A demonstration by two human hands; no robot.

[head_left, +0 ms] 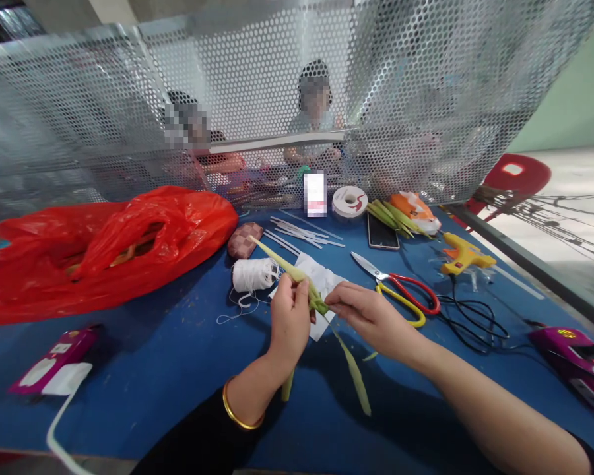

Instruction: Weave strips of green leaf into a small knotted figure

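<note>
My left hand (292, 307) pinches a folded, pale green leaf strip (287, 266) between thumb and fingers. Its long tip points up and to the left, and a darker green fold (319, 305) sticks out to the right. At that fold, the closed fingertips of my right hand (359, 310) grip the leaf's end; whether they also hold a thread is too small to tell. A loose leaf piece (355, 376) hangs or lies below the hands. White paper (321, 274) lies under them. Scissors with red and yellow handles (400, 290) rest close to my right hand.
A spool of white string (252, 274) and a red plastic bag (129, 251) lie left. White sticks (301, 231), a ribbon roll (349, 202), a phone (382, 231) and leaf strips (391, 218) lie behind. A yellow glue gun (465, 255) with cable is right. Perforated metal mesh (257, 79) closes the back.
</note>
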